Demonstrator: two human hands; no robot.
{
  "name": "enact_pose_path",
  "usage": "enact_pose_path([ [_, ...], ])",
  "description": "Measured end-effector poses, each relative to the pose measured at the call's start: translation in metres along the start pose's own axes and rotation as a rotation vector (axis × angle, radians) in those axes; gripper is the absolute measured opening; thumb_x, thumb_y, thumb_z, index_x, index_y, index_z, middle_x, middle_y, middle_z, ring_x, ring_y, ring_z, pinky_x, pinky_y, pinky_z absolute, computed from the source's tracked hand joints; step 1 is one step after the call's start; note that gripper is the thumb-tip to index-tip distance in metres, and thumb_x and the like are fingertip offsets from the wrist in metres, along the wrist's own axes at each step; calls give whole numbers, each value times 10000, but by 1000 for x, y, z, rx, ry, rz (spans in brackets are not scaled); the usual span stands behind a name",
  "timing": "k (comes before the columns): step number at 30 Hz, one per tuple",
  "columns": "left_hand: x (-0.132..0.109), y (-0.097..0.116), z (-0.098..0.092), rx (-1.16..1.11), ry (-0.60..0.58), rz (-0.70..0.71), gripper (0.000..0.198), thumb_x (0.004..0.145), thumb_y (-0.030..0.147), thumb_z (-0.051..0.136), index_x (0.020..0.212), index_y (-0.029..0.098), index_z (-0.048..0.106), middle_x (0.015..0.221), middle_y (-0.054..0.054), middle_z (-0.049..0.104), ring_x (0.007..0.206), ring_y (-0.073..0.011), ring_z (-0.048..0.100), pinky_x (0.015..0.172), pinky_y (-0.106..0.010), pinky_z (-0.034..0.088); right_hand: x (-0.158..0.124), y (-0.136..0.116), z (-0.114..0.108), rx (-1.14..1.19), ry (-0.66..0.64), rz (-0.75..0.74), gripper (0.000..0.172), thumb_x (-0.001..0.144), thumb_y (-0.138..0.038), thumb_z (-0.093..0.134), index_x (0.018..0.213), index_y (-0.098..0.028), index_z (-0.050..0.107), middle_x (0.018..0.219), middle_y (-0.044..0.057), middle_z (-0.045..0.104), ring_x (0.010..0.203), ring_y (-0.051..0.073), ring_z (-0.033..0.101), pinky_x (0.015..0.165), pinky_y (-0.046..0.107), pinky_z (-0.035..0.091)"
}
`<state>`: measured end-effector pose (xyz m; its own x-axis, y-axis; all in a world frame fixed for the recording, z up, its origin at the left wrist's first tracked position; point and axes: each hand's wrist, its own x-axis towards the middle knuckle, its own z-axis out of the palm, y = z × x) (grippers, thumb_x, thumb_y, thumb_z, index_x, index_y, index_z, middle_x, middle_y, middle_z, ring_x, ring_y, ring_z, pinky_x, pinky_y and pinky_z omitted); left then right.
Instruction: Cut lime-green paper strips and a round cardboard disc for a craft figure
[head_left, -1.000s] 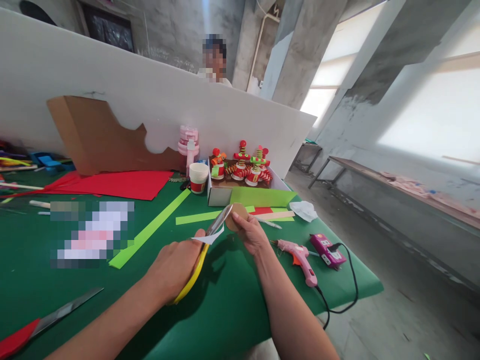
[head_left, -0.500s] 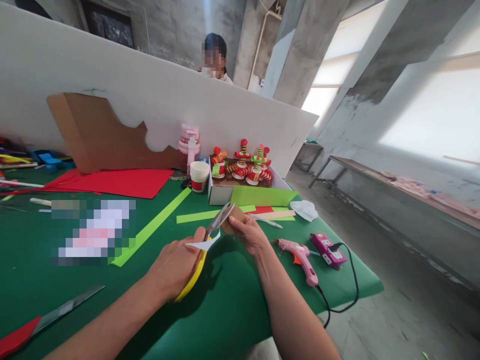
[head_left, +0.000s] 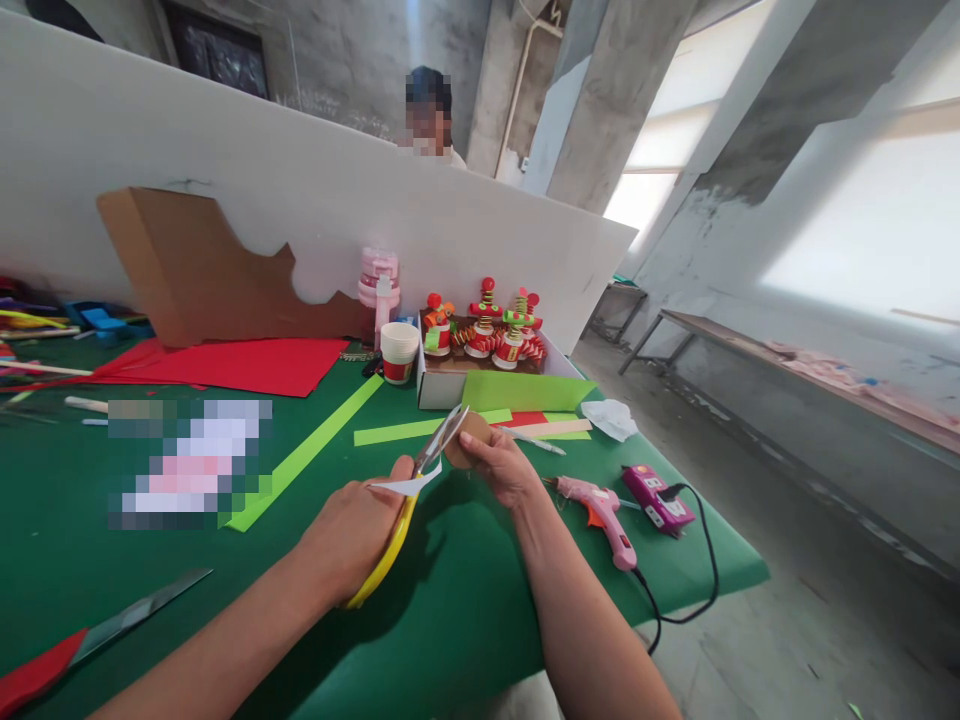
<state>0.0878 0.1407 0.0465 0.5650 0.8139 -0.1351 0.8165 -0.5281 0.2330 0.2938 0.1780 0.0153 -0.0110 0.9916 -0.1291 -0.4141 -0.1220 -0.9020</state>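
Note:
My left hand (head_left: pixel 360 530) is closed around the yellow-handled scissors (head_left: pixel 384 560), whose blades point up and away toward my right hand. A thin white curl of trimmed material (head_left: pixel 416 484) hangs by the blades. Between the thumb and fingers of my right hand (head_left: pixel 499 460) is a round brown cardboard disc (head_left: pixel 466 440), with its left edge at the scissor blades. Beyond the hands lie light green paper strips (head_left: pixel 397 432) and a white pen (head_left: pixel 536 441).
A white box (head_left: pixel 439 392) holds several red and green paper-cup figures. Nearby stand paper cups (head_left: pixel 399 350) and a pink bottle (head_left: pixel 379 290). At right lie a pink glue gun (head_left: pixel 604 520) and a purple power box (head_left: pixel 658 500). A red-handled knife (head_left: pixel 90 640) is at lower left.
The brown disc has turned slightly in my right hand against the scissor blades. Both hands stay almost in place. The person behind the board has shifted their head a little.

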Motion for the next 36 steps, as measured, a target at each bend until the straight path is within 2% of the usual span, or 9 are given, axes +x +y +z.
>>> enact_pose_path([
  [4,0,-1,1,-12,-20,-6,304,922,241,302,1176,185,459,766,-48,621,615,-206,575,571,-315,330,-1,-1,-1,-22,-4,-1,453,466,-362,977,804,-150,762,765,33,760,709,149,695,729,255,545],
  [9,-1,-1,2,-3,-13,-6,217,892,235,369,1061,197,499,795,-59,634,641,-204,573,589,-316,322,-1,-1,-3,-7,-5,21,481,436,-351,984,806,-135,766,766,31,757,702,129,686,725,232,531],
  [14,-3,2,-4,-32,-9,-33,258,941,254,275,1023,210,516,771,-60,627,654,-225,597,594,-325,348,-1,-2,-3,-10,-5,19,450,474,-311,970,829,-128,763,782,43,757,707,142,694,744,249,537],
  [19,-4,1,-5,-66,-55,-66,299,920,232,313,1125,194,527,852,-90,674,732,-238,648,646,-330,418,-4,-6,-4,-30,3,34,438,451,-313,973,790,-134,760,762,46,758,681,143,687,707,244,536],
  [24,-1,-5,3,-10,-14,-50,351,905,225,325,1190,165,522,829,-100,677,769,-250,660,686,-336,450,-5,-9,0,-24,31,-5,428,461,-331,966,792,-153,762,759,46,754,687,160,683,694,262,543],
  [29,0,-5,0,-54,7,-25,320,938,256,260,1103,195,528,888,-112,681,712,-249,646,616,-339,412,-1,-4,1,-31,46,-29,464,453,-386,965,792,-143,764,740,32,744,675,136,672,695,236,533],
  [33,-1,-3,-6,-98,35,-54,333,961,284,183,1064,216,493,832,-91,666,699,-250,637,608,-334,395,0,0,-1,-72,27,-12,490,449,-405,965,795,-125,762,722,32,744,640,126,668,648,219,514],
  [36,-1,-1,-10,-108,11,-81,301,967,320,181,1009,226,463,764,-68,658,648,-245,630,575,-329,379,-1,1,-1,-99,-6,11,487,478,-406,959,820,-120,763,727,38,749,640,133,676,631,217,505],
])
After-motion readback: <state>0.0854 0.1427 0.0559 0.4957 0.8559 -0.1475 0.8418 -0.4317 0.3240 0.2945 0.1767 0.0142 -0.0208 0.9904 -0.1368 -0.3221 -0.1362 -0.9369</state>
